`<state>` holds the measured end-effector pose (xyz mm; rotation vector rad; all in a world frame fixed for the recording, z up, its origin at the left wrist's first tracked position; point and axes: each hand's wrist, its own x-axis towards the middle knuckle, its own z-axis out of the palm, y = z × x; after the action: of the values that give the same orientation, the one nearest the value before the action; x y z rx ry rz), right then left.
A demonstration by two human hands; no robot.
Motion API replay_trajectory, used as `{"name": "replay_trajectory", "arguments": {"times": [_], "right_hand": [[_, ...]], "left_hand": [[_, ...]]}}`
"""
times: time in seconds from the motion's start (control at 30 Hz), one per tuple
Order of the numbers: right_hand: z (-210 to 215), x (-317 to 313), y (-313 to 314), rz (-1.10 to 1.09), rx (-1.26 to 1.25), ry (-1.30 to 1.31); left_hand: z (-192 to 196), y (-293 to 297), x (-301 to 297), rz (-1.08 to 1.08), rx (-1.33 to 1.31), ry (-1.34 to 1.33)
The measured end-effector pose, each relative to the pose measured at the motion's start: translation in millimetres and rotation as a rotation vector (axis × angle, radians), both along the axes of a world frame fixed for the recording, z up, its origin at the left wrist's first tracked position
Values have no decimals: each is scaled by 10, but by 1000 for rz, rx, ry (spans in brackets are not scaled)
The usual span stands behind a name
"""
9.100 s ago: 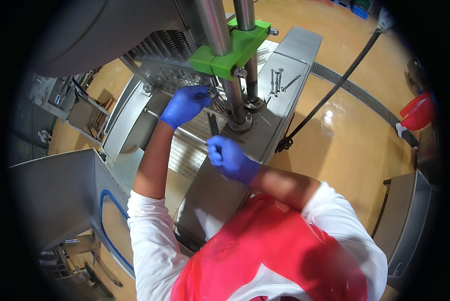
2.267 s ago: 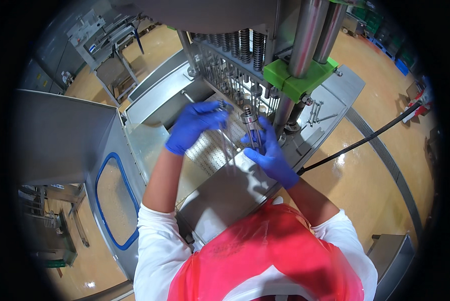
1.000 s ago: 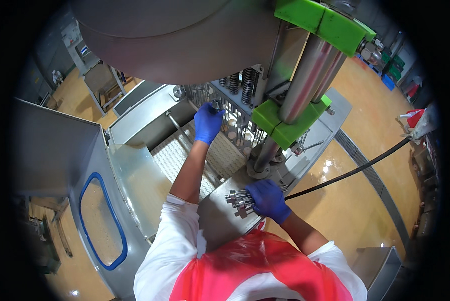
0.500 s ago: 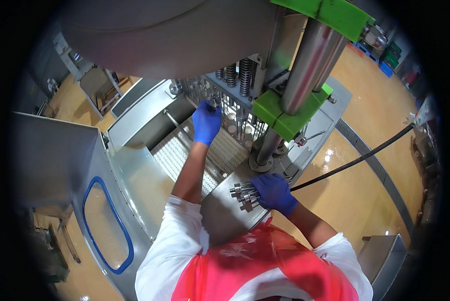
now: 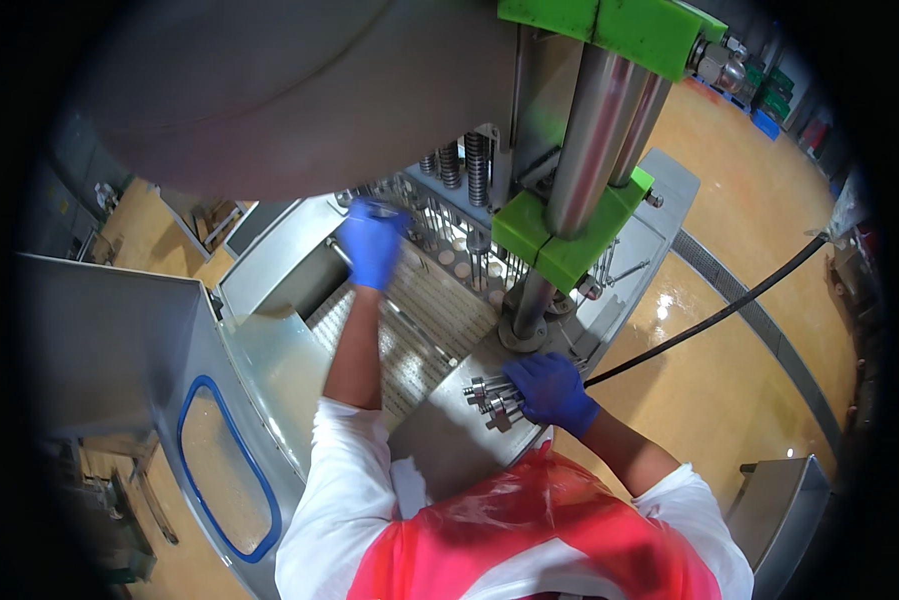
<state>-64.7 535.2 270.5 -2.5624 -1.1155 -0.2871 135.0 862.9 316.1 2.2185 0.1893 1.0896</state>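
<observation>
My right hand [image 5: 554,393], in a blue glove, is closed around a bundle of shiny metal rods [image 5: 491,396] with round collars at their ends. The bundle is held low over the machine's steel ledge [image 5: 444,435]. Out in front, my blue-gloved left hand [image 5: 372,250] reaches to the far left end of a row of thin metal needles [image 5: 434,225] under the machine's head. Motion smears its fingers, so what it touches or holds cannot be made out. Below that hand lies a perforated white conveyor bed [image 5: 409,315] with a steel bar across it.
Green clamp blocks [image 5: 574,230] grip a thick steel column [image 5: 594,140] right of the needles. A large rounded steel housing [image 5: 299,90] hangs overhead. On the left stands a panel with a blue-edged window [image 5: 224,470]. A black hose [image 5: 709,315] runs off to the right.
My left hand has moved left along the needle row. My right hand stays on the rod bundle at the ledge. The view has shifted slightly.
</observation>
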Motion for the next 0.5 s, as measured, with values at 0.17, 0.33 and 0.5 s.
{"name": "replay_trajectory", "arguments": {"times": [0.17,0.33,0.5], "right_hand": [[60,68,-15,-28,-34,-13],[186,-55,120,-30,140,9],[823,-116,524,-118,750,498]], "left_hand": [[1329,1438,-281,-539,-374,115],[935,1033,-1027,-665,-351,633],[974,-18,-1521,-1041,-557,788]]}}
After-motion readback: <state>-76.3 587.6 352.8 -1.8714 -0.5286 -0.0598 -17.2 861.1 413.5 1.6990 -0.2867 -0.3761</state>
